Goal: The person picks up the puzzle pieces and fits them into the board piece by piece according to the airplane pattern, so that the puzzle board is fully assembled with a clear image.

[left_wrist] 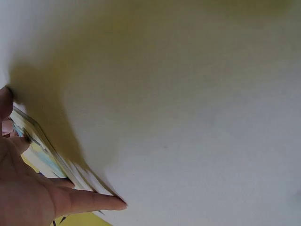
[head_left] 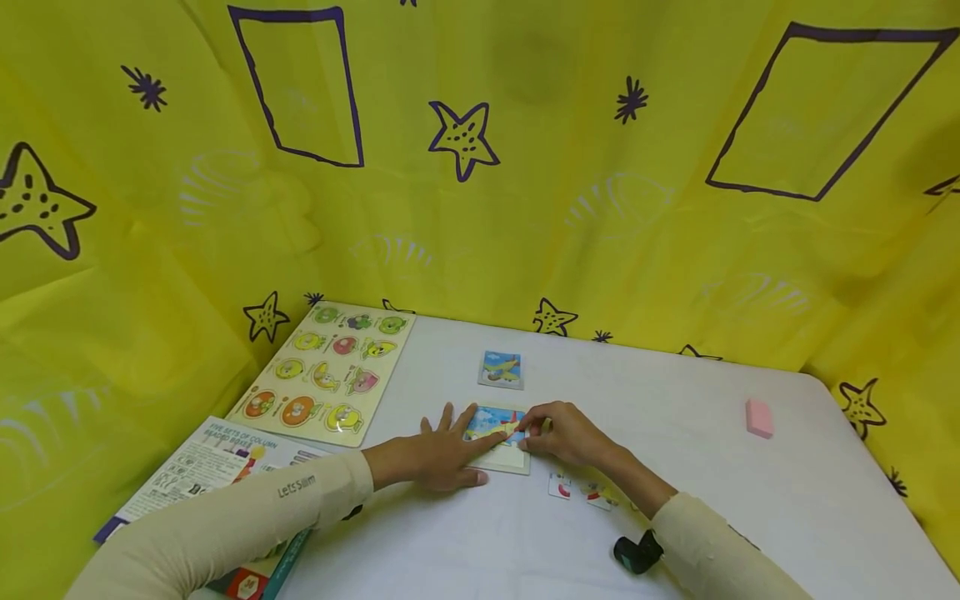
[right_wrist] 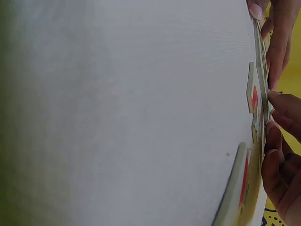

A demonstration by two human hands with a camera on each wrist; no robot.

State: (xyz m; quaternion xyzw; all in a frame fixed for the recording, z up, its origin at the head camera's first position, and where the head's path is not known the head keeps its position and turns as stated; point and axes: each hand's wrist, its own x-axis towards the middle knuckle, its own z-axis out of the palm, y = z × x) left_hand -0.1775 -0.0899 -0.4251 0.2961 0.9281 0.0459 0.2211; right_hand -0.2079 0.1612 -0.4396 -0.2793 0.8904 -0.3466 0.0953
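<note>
A small jigsaw puzzle board with an airplane picture on blue lies on the white table; its lower part is bare. My left hand rests on its left side, fingers spread, the index finger reaching across the picture pieces. At the right edge, my right hand has thumb and index finger close together on a puzzle piece; the fingertips partly hide it. The left wrist view shows the board edge-on beside the left hand. Loose puzzle pieces with red parts lie nearer me, also edge-on in the right wrist view.
Beyond the board lies a small airplane picture. On the left are a fruit board, a printed box and a book. A pink block stands at the right. A yellow curtain hangs behind the table.
</note>
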